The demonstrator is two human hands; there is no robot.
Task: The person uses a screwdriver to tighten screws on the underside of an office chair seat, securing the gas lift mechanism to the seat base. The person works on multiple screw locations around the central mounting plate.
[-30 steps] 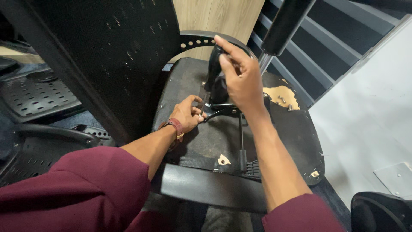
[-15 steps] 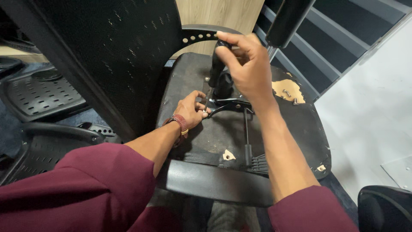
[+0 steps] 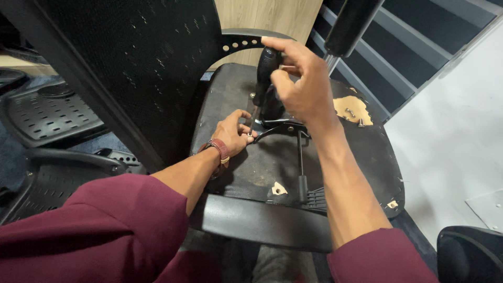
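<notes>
My right hand (image 3: 301, 86) is curled tight round the black, rounded handle of a screwdriver (image 3: 263, 78), upright over the upturned chair seat's (image 3: 246, 162) worn black underside. My left hand (image 3: 233, 133) pinches its thin shaft near the tip.

No packages, labels, signs, screens visible (chair parts only).

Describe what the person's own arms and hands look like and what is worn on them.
Both arms wear maroon sleeves pushed up above the elbows, leaving the forearms bare. The left hand has a reddish-brown band around its wrist; whether it is a watch strap or a bracelet cannot be told. The right hand and its wrist are bare, with no glove, ring or band visible.
</notes>
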